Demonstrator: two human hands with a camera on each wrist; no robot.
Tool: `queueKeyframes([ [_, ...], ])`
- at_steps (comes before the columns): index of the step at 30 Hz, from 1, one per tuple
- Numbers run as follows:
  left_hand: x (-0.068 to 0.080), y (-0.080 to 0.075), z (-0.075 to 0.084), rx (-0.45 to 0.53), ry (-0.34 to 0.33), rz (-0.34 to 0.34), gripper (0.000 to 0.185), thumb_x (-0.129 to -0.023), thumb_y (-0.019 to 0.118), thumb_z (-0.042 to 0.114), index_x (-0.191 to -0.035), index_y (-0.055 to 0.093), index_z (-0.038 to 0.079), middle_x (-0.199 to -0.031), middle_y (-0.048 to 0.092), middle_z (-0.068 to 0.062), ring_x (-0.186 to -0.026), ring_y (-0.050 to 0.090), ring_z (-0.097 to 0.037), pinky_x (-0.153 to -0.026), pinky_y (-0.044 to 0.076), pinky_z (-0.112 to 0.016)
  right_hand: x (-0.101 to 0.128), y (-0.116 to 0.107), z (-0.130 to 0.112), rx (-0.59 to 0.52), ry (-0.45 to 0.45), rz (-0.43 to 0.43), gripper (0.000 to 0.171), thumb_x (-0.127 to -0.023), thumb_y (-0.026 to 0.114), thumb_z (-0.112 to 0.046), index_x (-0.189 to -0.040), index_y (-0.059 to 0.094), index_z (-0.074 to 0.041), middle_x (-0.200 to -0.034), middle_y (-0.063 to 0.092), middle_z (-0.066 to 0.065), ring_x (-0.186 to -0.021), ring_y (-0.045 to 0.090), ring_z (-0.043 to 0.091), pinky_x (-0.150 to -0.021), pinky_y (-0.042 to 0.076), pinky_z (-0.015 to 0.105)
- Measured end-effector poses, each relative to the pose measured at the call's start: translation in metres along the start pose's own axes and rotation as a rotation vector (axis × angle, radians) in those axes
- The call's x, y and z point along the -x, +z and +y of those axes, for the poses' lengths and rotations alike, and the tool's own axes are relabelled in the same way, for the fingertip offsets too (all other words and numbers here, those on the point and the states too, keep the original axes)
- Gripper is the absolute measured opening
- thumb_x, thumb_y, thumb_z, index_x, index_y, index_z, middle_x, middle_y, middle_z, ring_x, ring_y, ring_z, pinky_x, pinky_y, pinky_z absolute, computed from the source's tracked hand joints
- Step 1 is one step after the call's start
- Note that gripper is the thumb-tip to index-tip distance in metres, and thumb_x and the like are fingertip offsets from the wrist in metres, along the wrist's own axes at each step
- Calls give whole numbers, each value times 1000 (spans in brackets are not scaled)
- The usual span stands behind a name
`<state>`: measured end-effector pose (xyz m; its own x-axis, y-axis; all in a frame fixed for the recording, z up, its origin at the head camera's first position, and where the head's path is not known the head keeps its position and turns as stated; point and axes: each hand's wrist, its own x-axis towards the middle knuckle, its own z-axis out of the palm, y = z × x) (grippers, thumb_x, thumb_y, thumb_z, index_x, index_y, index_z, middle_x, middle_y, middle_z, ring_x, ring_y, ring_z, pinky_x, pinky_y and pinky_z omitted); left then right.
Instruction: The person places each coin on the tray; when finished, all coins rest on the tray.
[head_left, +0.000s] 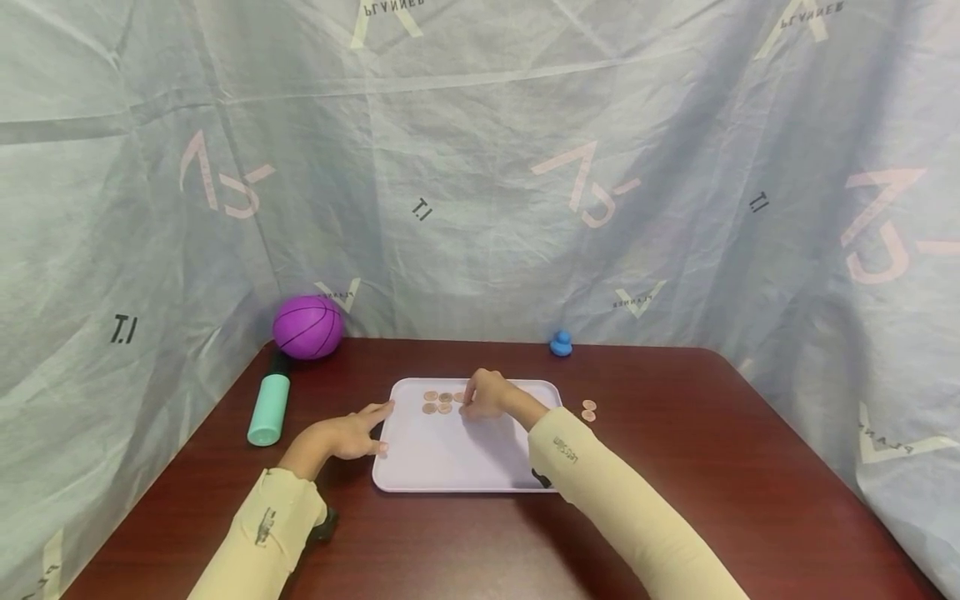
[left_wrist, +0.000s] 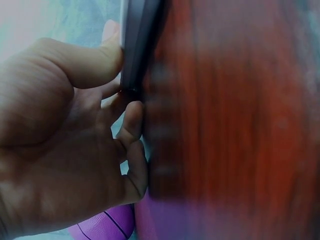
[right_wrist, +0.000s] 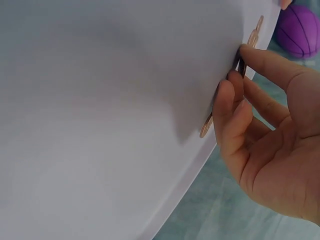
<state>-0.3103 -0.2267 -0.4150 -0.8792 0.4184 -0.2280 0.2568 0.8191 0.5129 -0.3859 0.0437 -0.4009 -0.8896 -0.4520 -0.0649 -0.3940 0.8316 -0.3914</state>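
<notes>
Head view: I saw left hand (head_left: 347, 435) fingers straight, braced on tray (head_left: 450, 462) edge mid-table. Right hand (head_left: 486, 395) covered the coins (head_left: 437, 402); only right wrist view showed fingertips (right_wrist: 226, 92) pinching one coin (right_wrist: 206, 126).

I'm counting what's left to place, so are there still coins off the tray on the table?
Yes, off the tray: two coins lie on the bare table just right of the tray.
</notes>
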Motion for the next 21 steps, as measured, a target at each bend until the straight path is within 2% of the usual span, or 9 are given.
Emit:
queueKeyframes([
  [6, 1, -1, 2, -12, -6, -5, 81, -93, 67, 23, -156, 21, -1, -158, 23, -25, -139, 21, -59, -112, 19, -66, -3, 4, -4, -29, 20, 13, 10, -81, 81, -19, -86, 76, -11, -96, 70, 3, -73, 59, 12, -60, 50, 22],
  [9, 0, 1, 2, -13, -20, 8, 81, -93, 68, 22, -156, 22, 1, -158, 24, -24, -139, 22, -58, -112, 19, -65, -5, 6, -4, -43, 36, 18, 11, -81, 81, -18, -86, 76, -10, -96, 70, 4, -68, 60, 11, -57, 51, 22],
  [16, -1, 0, 3, -21, -28, 4, 82, -93, 68, 24, -156, 22, 1, -158, 23, -23, -139, 21, -59, -112, 19, -66, -7, 6, -3, -85, 71, 8, 10, -75, 84, -12, -79, 75, -9, -78, 68, 3, -53, 63, 13, -53, 53, 24],
  [21, -1, 0, 2, -5, -26, 4, 81, -93, 67, 22, -156, 21, 0, -158, 22, -24, -139, 19, -60, -112, 18, -67, -8, 5, -4, -70, 64, 11, 8, -76, 83, -11, -75, 75, -9, -69, 67, 0, -57, 63, 11, -55, 53, 23],
])
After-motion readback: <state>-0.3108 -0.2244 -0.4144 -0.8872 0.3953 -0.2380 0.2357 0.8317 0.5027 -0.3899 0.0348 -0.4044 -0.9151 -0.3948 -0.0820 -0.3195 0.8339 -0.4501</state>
